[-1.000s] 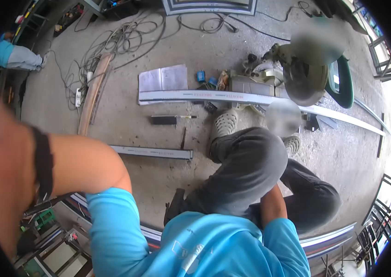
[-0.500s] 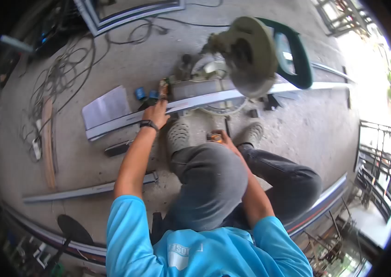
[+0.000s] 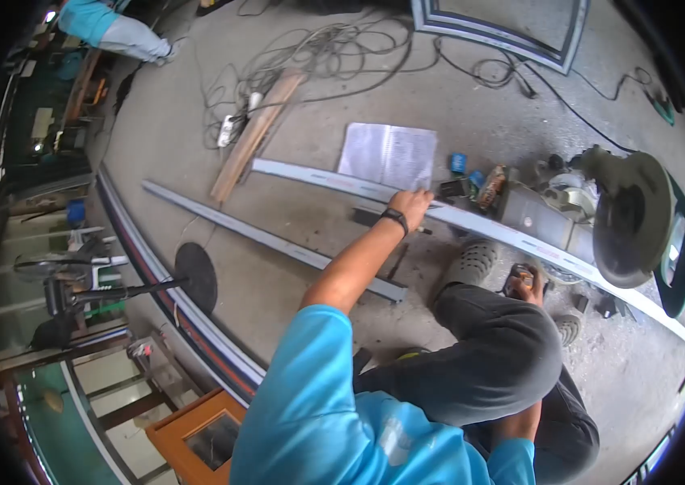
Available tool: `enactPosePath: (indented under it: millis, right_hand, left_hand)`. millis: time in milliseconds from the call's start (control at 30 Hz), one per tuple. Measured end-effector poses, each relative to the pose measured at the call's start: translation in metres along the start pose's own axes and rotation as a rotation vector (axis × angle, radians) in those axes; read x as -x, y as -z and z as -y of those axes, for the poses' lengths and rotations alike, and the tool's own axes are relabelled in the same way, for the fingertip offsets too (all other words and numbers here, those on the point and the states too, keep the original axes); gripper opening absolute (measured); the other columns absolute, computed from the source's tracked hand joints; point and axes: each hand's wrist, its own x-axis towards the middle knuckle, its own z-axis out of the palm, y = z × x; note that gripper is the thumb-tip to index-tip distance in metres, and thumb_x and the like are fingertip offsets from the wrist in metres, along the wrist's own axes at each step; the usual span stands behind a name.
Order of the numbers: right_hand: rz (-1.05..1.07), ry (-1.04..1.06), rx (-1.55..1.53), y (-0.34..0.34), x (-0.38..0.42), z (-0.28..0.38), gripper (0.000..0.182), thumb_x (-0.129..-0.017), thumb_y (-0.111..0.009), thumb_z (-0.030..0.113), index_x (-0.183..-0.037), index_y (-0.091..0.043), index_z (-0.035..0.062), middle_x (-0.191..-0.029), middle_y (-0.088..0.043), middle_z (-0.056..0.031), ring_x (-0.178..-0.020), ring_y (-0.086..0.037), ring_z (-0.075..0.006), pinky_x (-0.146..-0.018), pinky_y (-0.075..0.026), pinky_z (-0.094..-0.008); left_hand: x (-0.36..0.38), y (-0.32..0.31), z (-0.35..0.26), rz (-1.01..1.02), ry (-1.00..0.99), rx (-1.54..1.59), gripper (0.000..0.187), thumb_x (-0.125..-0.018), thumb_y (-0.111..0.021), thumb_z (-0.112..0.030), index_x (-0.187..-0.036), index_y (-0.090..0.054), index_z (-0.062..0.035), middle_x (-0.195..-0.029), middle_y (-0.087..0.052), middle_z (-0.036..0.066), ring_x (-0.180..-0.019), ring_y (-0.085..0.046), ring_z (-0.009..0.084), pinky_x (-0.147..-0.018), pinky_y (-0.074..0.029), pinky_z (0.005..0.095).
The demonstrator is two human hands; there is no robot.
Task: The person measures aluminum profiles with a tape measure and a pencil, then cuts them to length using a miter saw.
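A long light grey metal profile (image 3: pixel 512 237) runs across the floor and over the base of a mitre saw (image 3: pixel 634 222). My left hand (image 3: pixel 413 208), with a dark watch on the wrist, grips the profile near its middle, fingers over the far edge. Low beside my knee, my right hand (image 3: pixel 532 288) is closed around an orange and black tape measure (image 3: pixel 520 279), partly covered by the fingers. The saw's round guard and green handle are raised above the profile. An open notebook (image 3: pixel 387 153) lies just behind the profile, left of the saw.
A second metal profile (image 3: pixel 278 234) lies to the left, near a wooden plank (image 3: pixel 257 133) and tangled cables (image 3: pixel 318 61). A metal frame (image 3: pixel 504 40) stands at the back. Small blue boxes (image 3: pixel 458 162) sit by the saw. Another person (image 3: pixel 112 28) is at the far left.
My view has swung left, so the saw now appears farther right. The profile has shifted in the view, with my left hand still on it. My right hand keeps the tape measure.
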Motion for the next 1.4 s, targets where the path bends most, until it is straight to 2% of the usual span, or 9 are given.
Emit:
enactPosePath:
  millis: [67,233,500,700,833,933,1067,1167,1400]
  right_hand:
    - [0.019,0.428,0.496,0.007,0.003,0.016,0.034,-0.079,-0.078,0.006,-0.111,-0.069,0.0141,-0.143,-0.044,-0.0202,-0.118,-0.058,-0.0381,-0.093,-0.052,-0.0387]
    - [-0.143,-0.49,-0.21,0.037,0.028,-0.021,0.06,-0.081,-0.075,0.011,-0.135,-0.049,0.0049,-0.1,-0.062,-0.0128,-0.088,-0.063,-0.0213,-0.078,-0.054,-0.0359]
    - [0.139,0.179,0.379,0.011,0.001,0.038,0.06,-0.08,-0.075,0.014,-0.134,-0.051,0.0021,-0.115,-0.061,-0.0196,-0.107,-0.063,-0.0253,-0.093,-0.051,-0.0377]
    - [0.067,-0.46,-0.083,0.014,-0.009,0.117,0.066,-0.078,-0.077,0.016,-0.135,-0.048,0.0035,-0.121,-0.063,-0.0189,-0.108,-0.063,-0.0277,-0.094,-0.051,-0.0387]
    - [0.048,-0.424,0.136,0.023,-0.008,0.12,0.063,-0.078,-0.079,0.017,-0.133,-0.051,0.0057,-0.123,-0.064,-0.0184,-0.11,-0.065,-0.0307,-0.098,-0.05,-0.038]
    - [0.204,-0.31,0.115,-0.002,-0.026,0.124,0.062,-0.078,-0.081,0.016,-0.131,-0.051,0.0041,-0.124,-0.066,-0.0205,-0.115,-0.065,-0.0325,-0.1,-0.05,-0.0392]
    - [0.317,-0.168,0.134,-0.04,-0.04,0.121,0.068,-0.077,-0.084,0.018,-0.131,-0.047,0.002,-0.116,-0.069,-0.024,-0.113,-0.068,-0.0373,-0.095,-0.05,-0.0427]
    - [0.308,-0.081,0.226,-0.032,-0.035,0.118,0.054,-0.086,-0.076,0.018,-0.129,-0.047,0.0047,-0.111,-0.07,-0.0256,-0.108,-0.068,-0.0434,-0.089,-0.051,-0.0465]
    - [0.438,-0.375,0.5,0.021,-0.031,0.163,0.04,-0.097,-0.063,0.02,-0.131,-0.049,0.0072,-0.112,-0.071,-0.027,-0.108,-0.069,-0.043,-0.093,-0.053,-0.05]
  left_hand:
    - [0.006,0.015,0.022,-0.013,0.044,0.022,0.025,-0.094,-0.051,-0.013,-0.116,-0.062,-0.0098,-0.112,-0.069,0.02,-0.094,-0.069,0.0422,-0.083,-0.054,0.0531]
    - [0.047,0.073,0.128,0.073,0.625,0.113,0.036,-0.101,-0.046,-0.028,-0.125,-0.065,-0.0088,-0.12,-0.068,0.025,-0.107,-0.068,0.0409,-0.092,-0.053,0.0505]
    - [0.01,0.019,-0.003,0.048,0.025,0.102,0.061,-0.08,-0.081,-0.021,-0.134,-0.055,-0.0123,-0.129,-0.062,0.013,-0.104,-0.068,0.039,-0.089,-0.056,0.0486]
    - [0.018,0.016,0.058,-0.035,0.091,0.053,0.052,-0.082,-0.074,-0.01,-0.131,-0.057,-0.0115,-0.127,-0.064,0.015,-0.101,-0.069,0.0386,-0.087,-0.056,0.0493]
    - [0.034,0.041,0.049,-0.1,0.393,-0.014,0.054,-0.081,-0.07,-0.005,-0.133,-0.054,-0.01,-0.127,-0.062,0.019,-0.094,-0.07,0.0414,-0.083,-0.057,0.0523]
    - [0.043,0.021,-0.042,-0.225,0.119,0.471,0.052,-0.08,-0.082,-0.029,-0.123,-0.062,-0.0077,-0.112,-0.069,0.016,-0.095,-0.071,0.0324,-0.082,-0.056,0.0445]
    - [0.038,-0.018,-0.148,0.312,0.136,1.393,0.051,-0.085,-0.084,-0.035,-0.121,-0.067,-0.0027,-0.113,-0.071,0.008,-0.103,-0.064,0.0155,-0.091,-0.052,0.0323]
    - [0.031,-0.008,-0.154,0.382,0.118,1.377,0.054,-0.082,-0.087,-0.031,-0.122,-0.067,-0.0009,-0.11,-0.069,0.006,-0.1,-0.06,0.0142,-0.09,-0.05,0.0312]
    - [0.045,0.05,0.003,0.296,0.324,1.268,0.038,-0.076,-0.084,-0.032,-0.1,-0.069,-0.0067,-0.076,-0.06,-0.005,-0.061,-0.048,0.0071,-0.051,-0.036,0.0261]
